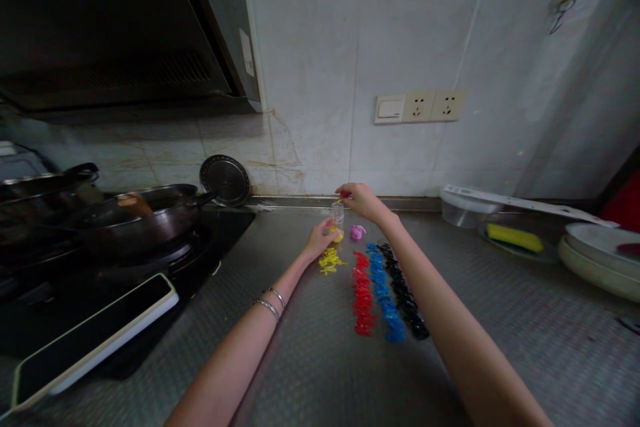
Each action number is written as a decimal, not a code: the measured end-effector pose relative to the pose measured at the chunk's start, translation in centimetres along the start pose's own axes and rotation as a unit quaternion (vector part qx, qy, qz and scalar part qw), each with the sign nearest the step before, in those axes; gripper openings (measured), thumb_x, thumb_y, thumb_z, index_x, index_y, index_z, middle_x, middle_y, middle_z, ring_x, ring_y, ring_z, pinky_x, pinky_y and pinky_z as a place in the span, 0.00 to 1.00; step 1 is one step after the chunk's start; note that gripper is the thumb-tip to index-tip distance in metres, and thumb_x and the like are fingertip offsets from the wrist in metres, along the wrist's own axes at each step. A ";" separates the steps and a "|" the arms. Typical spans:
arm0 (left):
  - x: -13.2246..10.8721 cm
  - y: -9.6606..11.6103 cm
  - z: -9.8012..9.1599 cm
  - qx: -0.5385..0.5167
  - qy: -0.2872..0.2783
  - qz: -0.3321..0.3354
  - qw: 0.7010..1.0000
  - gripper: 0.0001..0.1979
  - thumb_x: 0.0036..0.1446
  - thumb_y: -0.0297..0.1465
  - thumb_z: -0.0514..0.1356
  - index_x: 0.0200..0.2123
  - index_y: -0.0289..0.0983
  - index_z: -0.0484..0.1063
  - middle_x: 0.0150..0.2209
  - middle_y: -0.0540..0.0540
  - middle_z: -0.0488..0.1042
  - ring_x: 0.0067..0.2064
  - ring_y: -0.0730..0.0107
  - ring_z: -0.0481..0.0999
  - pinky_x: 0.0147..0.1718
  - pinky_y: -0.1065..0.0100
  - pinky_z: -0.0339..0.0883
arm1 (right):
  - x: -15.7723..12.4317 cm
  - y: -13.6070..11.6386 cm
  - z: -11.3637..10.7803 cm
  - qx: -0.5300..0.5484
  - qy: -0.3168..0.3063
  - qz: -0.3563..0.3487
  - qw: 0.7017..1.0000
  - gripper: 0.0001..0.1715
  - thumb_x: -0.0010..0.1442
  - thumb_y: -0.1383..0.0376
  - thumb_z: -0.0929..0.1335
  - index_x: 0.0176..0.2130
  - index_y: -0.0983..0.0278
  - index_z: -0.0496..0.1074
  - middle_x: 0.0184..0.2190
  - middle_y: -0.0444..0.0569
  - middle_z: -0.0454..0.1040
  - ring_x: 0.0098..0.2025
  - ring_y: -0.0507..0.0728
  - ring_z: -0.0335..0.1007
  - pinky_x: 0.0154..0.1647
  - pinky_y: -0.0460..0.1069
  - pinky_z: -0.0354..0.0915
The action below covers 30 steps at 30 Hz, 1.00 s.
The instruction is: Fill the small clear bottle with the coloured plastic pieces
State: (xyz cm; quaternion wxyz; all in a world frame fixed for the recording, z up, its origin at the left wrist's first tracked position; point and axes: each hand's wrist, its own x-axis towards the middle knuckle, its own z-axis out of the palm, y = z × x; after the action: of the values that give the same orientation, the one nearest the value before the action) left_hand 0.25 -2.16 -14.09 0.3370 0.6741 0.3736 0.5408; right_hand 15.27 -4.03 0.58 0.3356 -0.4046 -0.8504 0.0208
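My left hand (320, 239) is curled around the base of a small clear jar (339, 213) standing on the steel counter (310, 347). My right hand (357, 199) hovers just above the jar's mouth, fingers pinched on a small yellow piece (341, 200). A yellow lid or cap (338, 235) lies beside the left hand. A pink object (357, 233) lies just right of the jar. A loose pile of yellow pieces (330, 260) sits in front of the left hand. Rows of red (363, 293), blue (385, 293) and black pieces (405, 290) run toward me.
A stove with a dark wok (140, 217) and a pot (40, 187) stands at the left. A round lid (225, 180) leans on the wall. At the right are a clear container (463, 210), a yellow sponge (515, 237) and stacked plates (600, 257).
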 end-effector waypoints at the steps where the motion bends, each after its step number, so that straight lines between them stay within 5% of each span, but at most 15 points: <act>1: 0.0 -0.1 0.0 0.002 0.003 -0.004 1.000 0.25 0.44 0.30 0.61 0.48 0.35 0.65 0.46 0.41 0.70 0.46 0.66 0.69 0.48 0.62 0.60 | 0.0 0.1 0.3 -0.004 -0.004 0.003 1.000 0.21 0.46 0.78 0.61 0.40 0.67 0.72 0.33 0.50 0.74 0.34 0.51 0.67 0.38 0.44 0.60; 9: 0.0 0.0 0.0 0.009 0.017 -0.027 0.999 0.25 0.43 0.29 0.62 0.48 0.35 0.65 0.44 0.42 0.71 0.45 0.67 0.70 0.47 0.62 0.61 | -0.2 0.5 1.5 -0.017 0.010 -0.041 0.999 0.20 0.49 0.78 0.60 0.40 0.68 0.71 0.35 0.52 0.72 0.37 0.52 0.65 0.41 0.46 0.59; 13: 0.0 0.1 0.0 0.000 0.010 -0.021 1.000 0.24 0.42 0.29 0.62 0.46 0.34 0.67 0.44 0.42 0.71 0.45 0.67 0.70 0.47 0.62 0.61 | -0.6 0.6 1.7 0.046 0.032 0.027 0.998 0.19 0.50 0.72 0.63 0.44 0.68 0.68 0.37 0.52 0.71 0.37 0.52 0.66 0.41 0.46 0.60; 18: 0.0 0.4 0.0 -0.027 0.008 -0.028 0.999 0.22 0.42 0.29 0.63 0.44 0.34 0.68 0.44 0.42 0.71 0.45 0.67 0.70 0.47 0.63 0.60 | -1.2 1.5 3.1 0.110 -0.005 0.117 0.987 0.37 0.43 0.62 0.70 0.52 0.69 0.61 0.40 0.53 0.71 0.34 0.52 0.67 0.36 0.46 0.62; 24: 0.2 1.0 -0.1 -0.064 0.001 -0.049 0.997 0.23 0.39 0.28 0.65 0.43 0.34 0.69 0.42 0.43 0.73 0.44 0.67 0.70 0.48 0.63 0.60 | -1.6 2.3 4.6 0.103 -0.013 0.119 0.987 0.33 0.43 0.68 0.70 0.50 0.68 0.63 0.37 0.51 0.72 0.31 0.50 0.67 0.32 0.44 0.61; 30: 0.8 2.5 -2.1 -0.030 -0.069 -0.116 0.990 0.26 0.37 0.21 0.62 0.45 0.35 0.69 0.41 0.42 0.73 0.42 0.66 0.71 0.42 0.66 0.64 | -1.7 2.3 4.5 0.099 -0.013 0.113 0.989 0.32 0.43 0.67 0.70 0.50 0.68 0.64 0.35 0.49 0.72 0.31 0.50 0.67 0.32 0.43 0.61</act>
State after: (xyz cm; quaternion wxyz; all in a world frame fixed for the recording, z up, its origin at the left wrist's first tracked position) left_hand -1.35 -2.55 -11.19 0.4424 0.6513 0.4090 0.4613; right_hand 14.89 -2.64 -4.58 0.3580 -0.4625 -0.7976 0.1478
